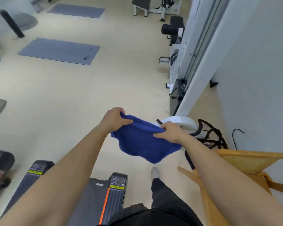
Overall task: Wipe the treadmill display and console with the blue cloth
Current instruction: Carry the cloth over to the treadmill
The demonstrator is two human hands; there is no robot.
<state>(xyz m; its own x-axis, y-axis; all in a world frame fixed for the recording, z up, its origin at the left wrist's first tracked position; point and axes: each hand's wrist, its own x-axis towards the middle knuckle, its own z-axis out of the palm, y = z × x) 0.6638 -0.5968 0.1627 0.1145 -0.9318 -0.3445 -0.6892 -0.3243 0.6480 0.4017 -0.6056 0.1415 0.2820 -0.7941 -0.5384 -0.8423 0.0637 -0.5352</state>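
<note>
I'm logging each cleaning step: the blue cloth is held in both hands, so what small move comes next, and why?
Probably gather the cloth into a pad in one hand. The left hand and right hand pinch its top edge, and it hangs loose above the floor, touching nothing. Only the treadmill deck shows, no display.

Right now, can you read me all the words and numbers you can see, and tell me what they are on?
Nothing here can be read for certain.
Grey mat: dark print near its right end, too blurred to read.
Treadmill end cap: white pictures above a yellow label, too small to read.
Second end cap, further left: the same kind of label, blurred.
Blue cloth: no writing shows.
</note>
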